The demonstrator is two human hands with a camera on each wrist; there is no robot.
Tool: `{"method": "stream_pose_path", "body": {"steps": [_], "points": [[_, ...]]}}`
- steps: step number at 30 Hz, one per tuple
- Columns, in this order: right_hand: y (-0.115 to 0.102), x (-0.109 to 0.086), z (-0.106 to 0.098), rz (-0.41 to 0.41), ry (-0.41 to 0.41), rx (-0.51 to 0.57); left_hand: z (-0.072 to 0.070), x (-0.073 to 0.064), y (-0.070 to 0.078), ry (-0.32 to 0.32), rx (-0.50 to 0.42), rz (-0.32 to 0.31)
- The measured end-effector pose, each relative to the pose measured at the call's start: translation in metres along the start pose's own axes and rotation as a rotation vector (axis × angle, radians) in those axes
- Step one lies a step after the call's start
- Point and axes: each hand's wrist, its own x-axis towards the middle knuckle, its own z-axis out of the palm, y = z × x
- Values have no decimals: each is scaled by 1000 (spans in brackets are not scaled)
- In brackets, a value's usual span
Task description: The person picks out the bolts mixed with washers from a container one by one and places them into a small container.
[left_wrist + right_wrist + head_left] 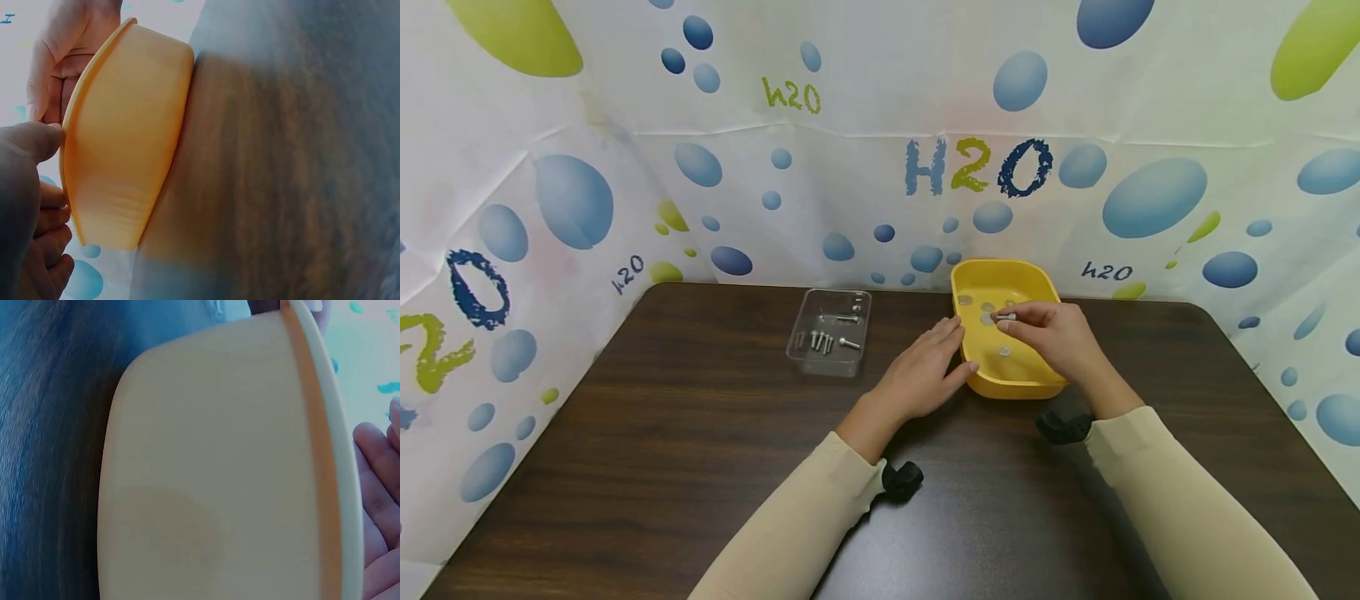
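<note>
A yellow tray [1011, 388] stands on the table with several flat metal washers [1004, 352] lying in it. Over the tray, my right hand [1054, 337] pinches a small silver bolt [1009, 317] between thumb and fingertips. My left hand [921, 371] rests against the tray's left rim, its fingers extended and its thumb at the near left corner. The left wrist view shows that thumb touching the rim of the tray [125, 137]. Seen from the right wrist, the tray's outer wall [212, 456] hides the bolt.
To the left of the tray, a clear plastic box [829, 363] holds several silver bolts [823, 342]. The dark wooden table [700, 433] ends at the back against a white curtain [865, 192] with blue and green spots.
</note>
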Motion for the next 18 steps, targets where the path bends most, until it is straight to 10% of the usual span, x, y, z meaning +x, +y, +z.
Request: {"method": "stream_pose_path", "body": {"steps": [18], "points": [[-34, 11, 43, -109, 18, 272, -31, -28, -29, 125, 49, -5]]}}
